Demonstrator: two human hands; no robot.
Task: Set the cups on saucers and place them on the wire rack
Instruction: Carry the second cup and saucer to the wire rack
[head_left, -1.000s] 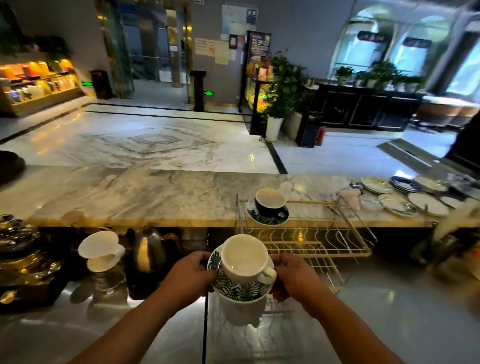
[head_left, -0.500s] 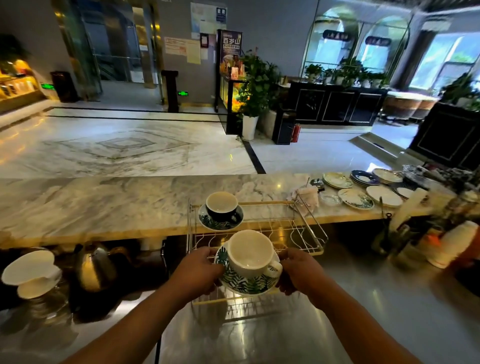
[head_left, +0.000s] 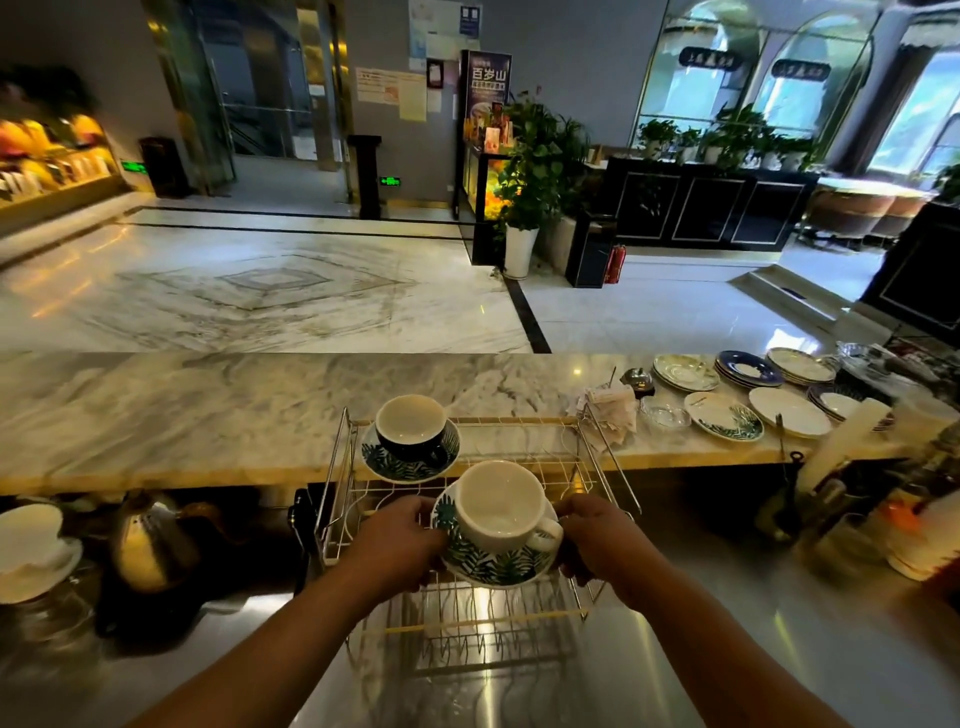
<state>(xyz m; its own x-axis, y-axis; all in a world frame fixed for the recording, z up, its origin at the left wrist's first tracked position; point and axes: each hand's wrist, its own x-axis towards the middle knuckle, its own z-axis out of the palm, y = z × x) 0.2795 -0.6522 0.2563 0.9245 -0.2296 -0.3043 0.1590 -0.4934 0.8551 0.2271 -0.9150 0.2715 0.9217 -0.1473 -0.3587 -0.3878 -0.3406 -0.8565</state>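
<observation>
A white cup (head_left: 498, 506) stands upright on a leaf-patterned saucer (head_left: 491, 564). My left hand (head_left: 395, 540) grips the saucer's left rim and my right hand (head_left: 597, 540) grips its right rim, holding it just over the middle of the wire rack (head_left: 597, 457). At the rack's far left corner a dark cup (head_left: 413, 431) with a white inside sits on its own leaf-patterned saucer (head_left: 384, 462).
Several loose saucers (head_left: 724, 415) lie on the marble counter (head_left: 182, 405) to the right of the rack, beside a crumpled cloth (head_left: 613, 408). A metal kettle (head_left: 150, 545) and a white dripper (head_left: 31, 545) stand at the left. Bottles and containers (head_left: 914, 525) crowd the right edge.
Both hands have carried the white cup and saucer forward over the rack, closer to the dark cup. The view has swung to the right.
</observation>
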